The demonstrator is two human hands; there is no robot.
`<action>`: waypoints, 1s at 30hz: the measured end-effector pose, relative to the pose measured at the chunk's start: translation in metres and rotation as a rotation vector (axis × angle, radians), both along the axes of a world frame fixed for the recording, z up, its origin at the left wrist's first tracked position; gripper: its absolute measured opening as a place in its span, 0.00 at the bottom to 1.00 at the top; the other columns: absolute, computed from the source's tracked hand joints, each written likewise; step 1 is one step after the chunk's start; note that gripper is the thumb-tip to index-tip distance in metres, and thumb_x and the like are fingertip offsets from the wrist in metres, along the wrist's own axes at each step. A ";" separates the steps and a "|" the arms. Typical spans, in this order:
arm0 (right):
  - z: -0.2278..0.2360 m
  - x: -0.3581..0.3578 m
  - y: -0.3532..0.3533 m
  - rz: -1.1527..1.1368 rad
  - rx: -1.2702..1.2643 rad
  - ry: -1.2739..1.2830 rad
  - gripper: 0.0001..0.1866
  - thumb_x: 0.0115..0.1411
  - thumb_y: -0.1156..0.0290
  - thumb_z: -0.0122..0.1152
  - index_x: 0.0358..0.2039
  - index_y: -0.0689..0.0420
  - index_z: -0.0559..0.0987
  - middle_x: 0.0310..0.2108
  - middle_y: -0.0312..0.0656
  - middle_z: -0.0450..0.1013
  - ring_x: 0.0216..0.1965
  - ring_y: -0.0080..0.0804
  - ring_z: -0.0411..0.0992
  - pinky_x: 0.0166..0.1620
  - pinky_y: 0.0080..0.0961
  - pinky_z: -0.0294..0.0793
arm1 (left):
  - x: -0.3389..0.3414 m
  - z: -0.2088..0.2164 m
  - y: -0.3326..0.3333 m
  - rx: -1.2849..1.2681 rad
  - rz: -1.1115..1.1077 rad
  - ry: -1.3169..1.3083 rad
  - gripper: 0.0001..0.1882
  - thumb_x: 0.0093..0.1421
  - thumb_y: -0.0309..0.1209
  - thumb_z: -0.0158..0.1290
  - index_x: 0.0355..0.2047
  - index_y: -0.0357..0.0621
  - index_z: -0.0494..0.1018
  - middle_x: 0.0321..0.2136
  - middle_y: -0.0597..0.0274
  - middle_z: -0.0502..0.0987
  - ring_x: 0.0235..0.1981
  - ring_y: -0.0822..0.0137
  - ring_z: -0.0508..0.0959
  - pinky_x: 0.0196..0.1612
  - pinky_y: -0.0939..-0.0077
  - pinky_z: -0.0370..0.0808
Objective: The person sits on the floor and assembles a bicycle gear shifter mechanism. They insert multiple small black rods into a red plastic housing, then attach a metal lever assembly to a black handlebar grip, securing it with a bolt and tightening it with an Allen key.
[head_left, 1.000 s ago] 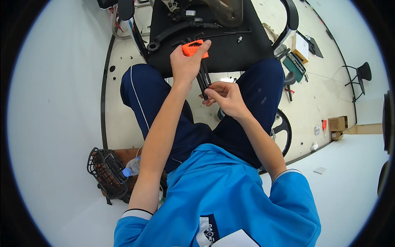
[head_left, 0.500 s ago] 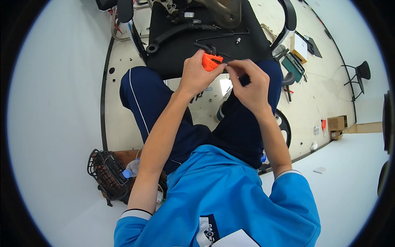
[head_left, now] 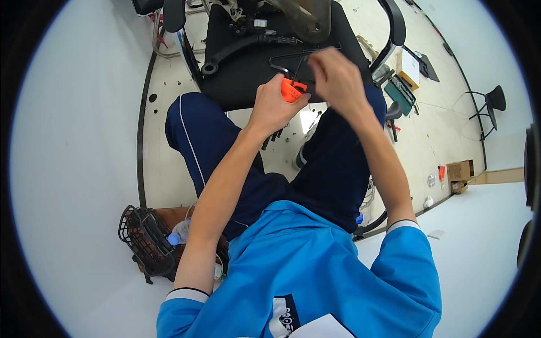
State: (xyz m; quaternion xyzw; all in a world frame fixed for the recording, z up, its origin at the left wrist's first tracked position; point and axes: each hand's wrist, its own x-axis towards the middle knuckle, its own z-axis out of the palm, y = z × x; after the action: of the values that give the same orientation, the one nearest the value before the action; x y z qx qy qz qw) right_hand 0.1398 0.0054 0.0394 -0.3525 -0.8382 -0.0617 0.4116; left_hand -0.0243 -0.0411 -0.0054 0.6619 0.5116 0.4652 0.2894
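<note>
In my left hand (head_left: 275, 104) is an orange folding hex key set (head_left: 291, 90), held over the front edge of a black chair seat (head_left: 236, 84). Dark keys stick out of its body, one of them pointing up and away from me. My right hand (head_left: 338, 79) is just to the right of that key, raised over the seat, its fingers curled and a little smeared. Whether its fingertips touch the key or hold anything cannot be made out. Beyond the hands, a thin black L-shaped bar (head_left: 293, 56) and a dark crank-like arm with a ring end (head_left: 236, 53) lie on the seat.
The chair's armrests (head_left: 393, 22) rise on both sides of the seat. A brown curved part (head_left: 309, 19) and small parts sit at its far end. A green tool case (head_left: 400, 93) stands on the floor to the right. At lower left are a black wire basket (head_left: 145, 242) and a bottle (head_left: 180, 232).
My right hand has moved up and away from the hex key set, off my left fingertips. One key now points outward. My left hand has shifted slightly, still holding the set.
</note>
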 end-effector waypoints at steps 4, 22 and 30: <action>0.031 0.034 0.070 -0.268 0.063 0.159 0.07 0.56 0.74 0.60 0.31 0.64 0.81 0.29 0.52 0.77 0.31 0.50 0.77 0.38 0.38 0.76 | 0.001 -0.002 -0.005 -0.055 -0.059 0.018 0.23 0.48 0.40 0.67 0.22 0.35 0.66 0.16 0.53 0.73 0.16 0.62 0.71 0.25 0.68 0.70; -0.017 0.084 0.126 -0.748 -0.384 0.131 0.19 0.51 0.64 0.60 0.41 0.60 0.83 0.41 0.54 0.79 0.44 0.47 0.78 0.52 0.36 0.74 | -0.001 -0.007 0.006 -0.112 0.028 0.020 0.24 0.48 0.42 0.67 0.21 0.36 0.66 0.18 0.53 0.74 0.19 0.63 0.74 0.28 0.68 0.71; -0.045 0.027 0.129 0.001 -0.265 -0.404 0.14 0.53 0.71 0.64 0.41 0.54 0.83 0.44 0.44 0.77 0.47 0.45 0.74 0.51 0.37 0.74 | -0.001 0.004 -0.001 -0.102 0.008 0.083 0.23 0.48 0.41 0.68 0.22 0.36 0.67 0.19 0.55 0.75 0.20 0.66 0.74 0.28 0.71 0.72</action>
State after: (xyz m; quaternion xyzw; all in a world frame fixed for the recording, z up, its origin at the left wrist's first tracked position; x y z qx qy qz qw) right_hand 0.1669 0.1342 -0.0056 -0.3832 -0.9046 -0.0203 0.1857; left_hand -0.0257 -0.0419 -0.0014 0.6630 0.5487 0.4120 0.2993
